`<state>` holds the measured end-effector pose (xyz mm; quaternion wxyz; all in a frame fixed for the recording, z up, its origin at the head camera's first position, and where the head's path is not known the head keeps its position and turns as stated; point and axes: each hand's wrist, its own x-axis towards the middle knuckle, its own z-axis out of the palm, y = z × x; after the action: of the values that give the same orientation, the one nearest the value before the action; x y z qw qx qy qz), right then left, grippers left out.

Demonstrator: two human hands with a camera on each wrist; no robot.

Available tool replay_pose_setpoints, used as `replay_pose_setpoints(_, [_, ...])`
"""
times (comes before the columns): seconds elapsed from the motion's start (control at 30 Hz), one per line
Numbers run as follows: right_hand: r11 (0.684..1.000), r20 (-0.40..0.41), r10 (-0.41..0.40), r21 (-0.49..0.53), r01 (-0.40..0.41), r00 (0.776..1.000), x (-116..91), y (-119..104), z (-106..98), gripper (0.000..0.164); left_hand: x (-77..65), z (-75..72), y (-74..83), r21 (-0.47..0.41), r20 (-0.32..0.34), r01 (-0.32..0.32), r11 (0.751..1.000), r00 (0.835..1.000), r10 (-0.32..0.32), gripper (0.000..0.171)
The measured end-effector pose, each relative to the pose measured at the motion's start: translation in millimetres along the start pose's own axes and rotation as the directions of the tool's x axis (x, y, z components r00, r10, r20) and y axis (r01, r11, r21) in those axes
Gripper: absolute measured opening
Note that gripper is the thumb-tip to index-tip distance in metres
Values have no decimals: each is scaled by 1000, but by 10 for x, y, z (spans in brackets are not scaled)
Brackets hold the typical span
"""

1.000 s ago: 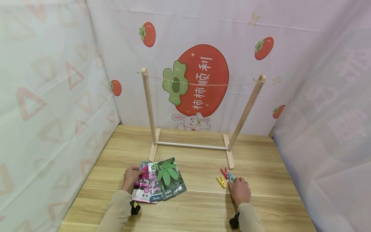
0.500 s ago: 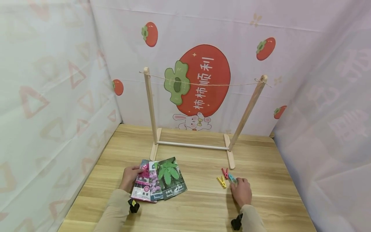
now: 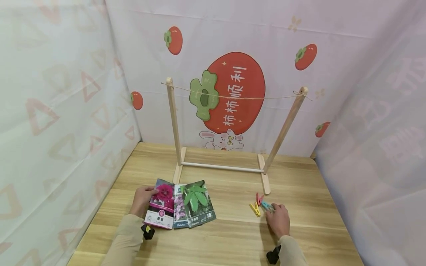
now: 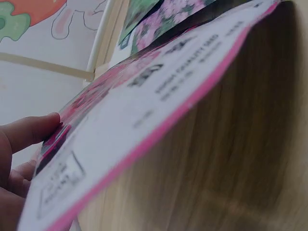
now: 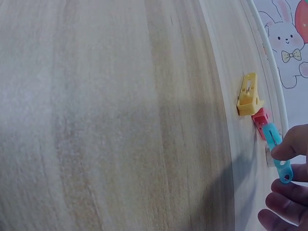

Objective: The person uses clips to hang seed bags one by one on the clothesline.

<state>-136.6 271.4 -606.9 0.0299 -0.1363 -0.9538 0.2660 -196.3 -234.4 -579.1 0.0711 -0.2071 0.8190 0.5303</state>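
Observation:
My left hand [image 3: 141, 200] pinches the left edge of a seed packet [image 3: 161, 205] with a magenta flower on it. In the left wrist view the thumb lies on the front of this packet [image 4: 115, 125], which tilts up off the wood. Beside it lie a packet with pale purple flowers [image 3: 180, 210] and, partly over that one, a packet with a green leaf [image 3: 199, 205]. My right hand [image 3: 279, 220] pinches a blue clothespin [image 5: 274, 139] between thumb and finger. Close to it are a red clothespin [image 3: 259, 199] and a yellow clothespin [image 5: 248, 96].
A wooden stand [image 3: 173, 122] with two uprights stands at the back of the table [image 3: 226, 244]. A thin string [image 3: 233, 98] runs between the tops of its posts, and a white rod [image 3: 221, 167] joins its feet. Printed cloth walls [image 3: 283, 122] enclose the back and sides.
My left hand has moved left and lifted the magenta-flower packet, drawing it off the purple-flower packet. The blue clothespin has turned slightly in my right hand, which has hardly moved.

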Motion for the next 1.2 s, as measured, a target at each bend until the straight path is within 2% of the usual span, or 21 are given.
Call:
replay_pose_setpoints(0.33, [999,-7,15,44,-15,1000,20,-16,-36,42,35,-142,8,31,-1,1,1000,1000,-1,40])
replay_pose_setpoints(0.6, [997,-33,15,70,-12,999,47,-19,-48,40,24,-215,134,25,0,-23,999,1000,23,42])
replay_pose_setpoints(0.83, [995,-34,10,101,-6,999,70,-35,-61,41,-7,-203,214,-9,4,-10,1000,1000,10,45])
replay_pose_setpoints(1.2, [988,-100,-27,147,42,995,99,-86,-111,37,-57,-137,282,-90,-55,-2,996,998,-3,43])
